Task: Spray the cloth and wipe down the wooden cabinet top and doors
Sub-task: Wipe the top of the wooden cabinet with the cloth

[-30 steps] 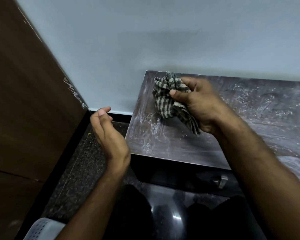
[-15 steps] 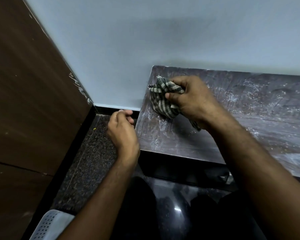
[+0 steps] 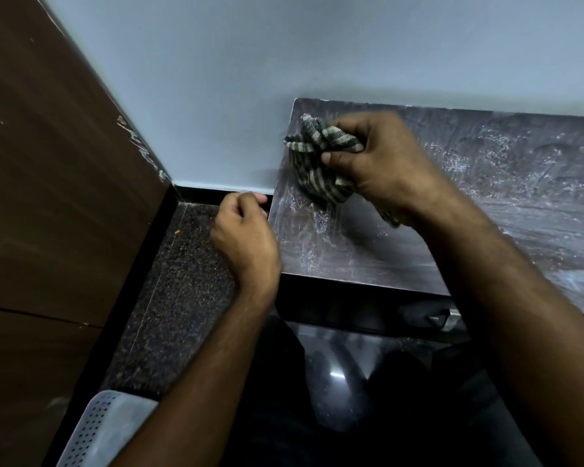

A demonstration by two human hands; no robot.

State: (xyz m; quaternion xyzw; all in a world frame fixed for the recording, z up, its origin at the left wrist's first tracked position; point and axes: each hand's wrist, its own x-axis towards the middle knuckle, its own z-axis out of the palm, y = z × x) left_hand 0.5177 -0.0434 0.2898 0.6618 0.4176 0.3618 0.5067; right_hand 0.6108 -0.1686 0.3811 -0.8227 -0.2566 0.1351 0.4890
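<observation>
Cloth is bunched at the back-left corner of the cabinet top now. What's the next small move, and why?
Probably drag the bunched green-and-white checked cloth toward the front edge along the left side of the dark wooden cabinet top. The right hand grips it near the back-left corner, and whitish streaks show just in front of it. The left hand holds nothing, beside the top's left edge.

Right end of the cabinet top [image 3: 486, 203] cut off by the frame edge, part of the checked cloth [image 3: 317, 163] hidden under the right hand [image 3: 385, 163], white perforated basket [image 3: 108, 429] cropped at the bottom edge, cabinet doors in deep shadow, handle [image 3: 447, 318] barely legible
</observation>
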